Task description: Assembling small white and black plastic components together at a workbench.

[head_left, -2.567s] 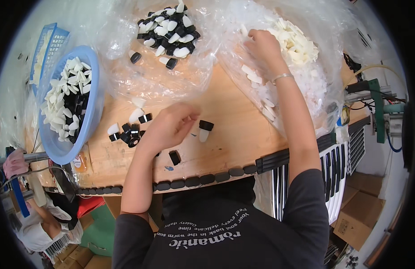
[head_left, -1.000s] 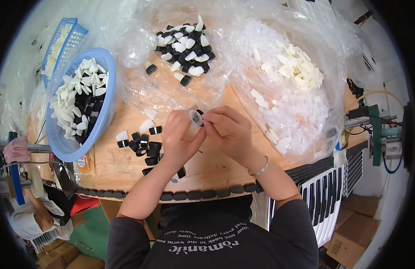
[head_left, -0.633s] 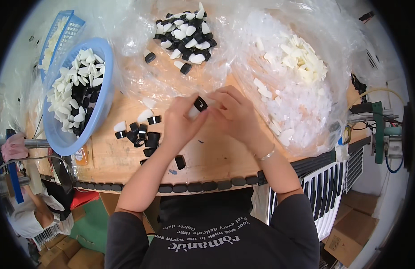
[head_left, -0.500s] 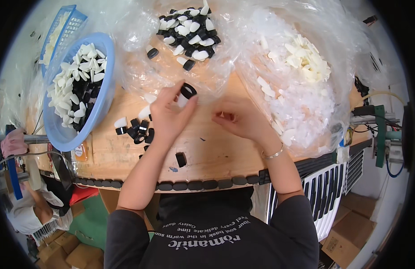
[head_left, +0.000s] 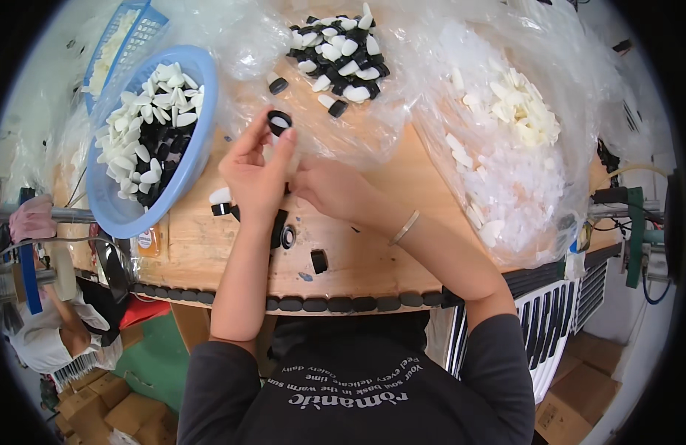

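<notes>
Presently, the left hand [head_left: 255, 172] pinches at its fingertips the black ring [head_left: 275, 127], probably light, stiff and slightly slippery, best held by its outer wall, while for the right hand [head_left: 330, 190], close beside, I cannot tell the grip.

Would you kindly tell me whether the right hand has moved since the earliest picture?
Yes: judged against the pile of cream pieces, the right hand has moved left and downward in the view.
</notes>
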A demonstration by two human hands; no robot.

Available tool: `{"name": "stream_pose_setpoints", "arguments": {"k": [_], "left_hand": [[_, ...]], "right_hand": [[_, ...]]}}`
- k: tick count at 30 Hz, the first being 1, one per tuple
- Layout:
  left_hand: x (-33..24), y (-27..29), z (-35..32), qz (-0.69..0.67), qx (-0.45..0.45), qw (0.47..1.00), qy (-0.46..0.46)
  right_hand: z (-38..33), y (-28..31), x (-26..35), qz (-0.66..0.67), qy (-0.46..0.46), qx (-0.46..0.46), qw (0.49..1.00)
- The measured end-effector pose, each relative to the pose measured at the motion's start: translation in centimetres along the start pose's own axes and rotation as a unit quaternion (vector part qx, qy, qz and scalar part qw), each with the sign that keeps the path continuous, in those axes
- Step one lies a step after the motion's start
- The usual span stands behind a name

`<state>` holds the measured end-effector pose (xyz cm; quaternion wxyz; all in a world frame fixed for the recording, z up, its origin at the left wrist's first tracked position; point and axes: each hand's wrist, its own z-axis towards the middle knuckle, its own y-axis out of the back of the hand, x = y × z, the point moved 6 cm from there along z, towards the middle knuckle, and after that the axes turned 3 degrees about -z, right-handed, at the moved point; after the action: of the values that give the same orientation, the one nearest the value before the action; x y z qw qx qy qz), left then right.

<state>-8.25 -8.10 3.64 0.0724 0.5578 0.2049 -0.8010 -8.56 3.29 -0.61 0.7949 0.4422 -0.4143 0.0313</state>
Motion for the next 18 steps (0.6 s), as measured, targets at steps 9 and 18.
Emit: {"name": "stream_pose_setpoints", "arguments": {"k": [9, 18], "left_hand": [[-2.5, -1.8, -1.4, 0.230, 0.135, 0.938, -0.219], [-3.0, -5.3, -4.3, 0.235, 0.238, 0.898, -0.285]], "right_hand": [[-2.7, 4.4, -0.2, -0.112, -0.070, -0.027, 0.991], [-5.2, 10.1, 2.3, 0.257, -0.200, -0.225, 0.918]]}}
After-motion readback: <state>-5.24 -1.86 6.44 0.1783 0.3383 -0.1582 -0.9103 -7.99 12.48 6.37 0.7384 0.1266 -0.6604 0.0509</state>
